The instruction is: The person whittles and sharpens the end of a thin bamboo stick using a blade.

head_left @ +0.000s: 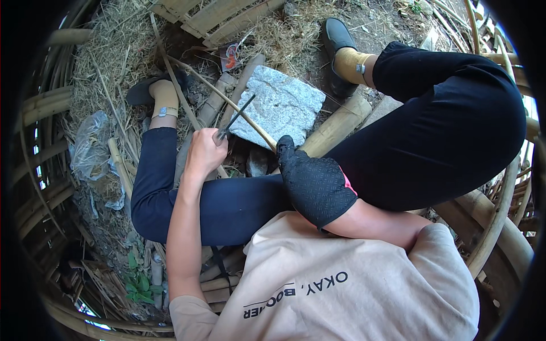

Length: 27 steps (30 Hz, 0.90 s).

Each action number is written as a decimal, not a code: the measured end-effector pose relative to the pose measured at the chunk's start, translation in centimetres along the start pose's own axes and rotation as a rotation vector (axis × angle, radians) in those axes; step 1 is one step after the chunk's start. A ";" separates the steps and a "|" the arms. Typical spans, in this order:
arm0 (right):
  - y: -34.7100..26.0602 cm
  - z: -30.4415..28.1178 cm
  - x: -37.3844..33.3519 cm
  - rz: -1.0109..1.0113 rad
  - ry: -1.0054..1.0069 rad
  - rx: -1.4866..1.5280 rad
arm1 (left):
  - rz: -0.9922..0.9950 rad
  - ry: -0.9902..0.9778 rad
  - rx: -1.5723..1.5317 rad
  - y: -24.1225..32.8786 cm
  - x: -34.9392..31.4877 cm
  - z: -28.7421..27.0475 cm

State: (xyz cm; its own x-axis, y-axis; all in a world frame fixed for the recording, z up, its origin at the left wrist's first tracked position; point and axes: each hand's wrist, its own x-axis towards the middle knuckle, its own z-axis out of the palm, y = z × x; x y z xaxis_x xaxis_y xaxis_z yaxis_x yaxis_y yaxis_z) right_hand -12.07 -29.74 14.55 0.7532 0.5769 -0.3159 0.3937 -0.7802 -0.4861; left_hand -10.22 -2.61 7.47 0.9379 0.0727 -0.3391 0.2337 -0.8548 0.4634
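Observation:
My bare left hand [205,152] is closed around the handle of a knife. Its dark, narrow blade [242,111] points up and to the right, over the edge of a grey stone slab [278,108]. A black glove covers my right hand [310,179], which is closed on the near end of a thin bamboo strip [242,112]. The strip slants away to the far left, passing across the slab's corner and close to the blade. Whether blade and strip touch I cannot tell. The glove hides the strip's near end.
My legs, in dark trousers, spread around the slab. Bamboo poles [335,126] lie beside and under it. A slatted wooden piece [219,17] is at the far side, near dry straw [290,42]. Clear plastic [91,148] lies left; bamboo rails [500,227] curve along the right.

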 end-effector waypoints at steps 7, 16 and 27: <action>0.0 0.0 0.0 0.023 0.013 0.026 | 0.188 -0.074 -0.142 3.3 -2.0 0.7; 0.0 0.1 0.2 0.035 -0.005 0.036 | -0.081 -0.072 -0.013 1.1 -0.1 0.8; -0.1 -0.2 -0.2 0.009 0.010 0.088 | -0.061 0.031 0.048 1.7 -0.7 0.7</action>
State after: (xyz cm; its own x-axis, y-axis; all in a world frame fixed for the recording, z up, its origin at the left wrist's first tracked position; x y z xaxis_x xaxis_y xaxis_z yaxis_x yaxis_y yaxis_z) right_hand -12.16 -29.77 14.79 0.7618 0.5671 -0.3130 0.3392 -0.7609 -0.5531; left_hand -10.64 -4.48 7.93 0.9299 0.1410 -0.3398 0.2792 -0.8719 0.4023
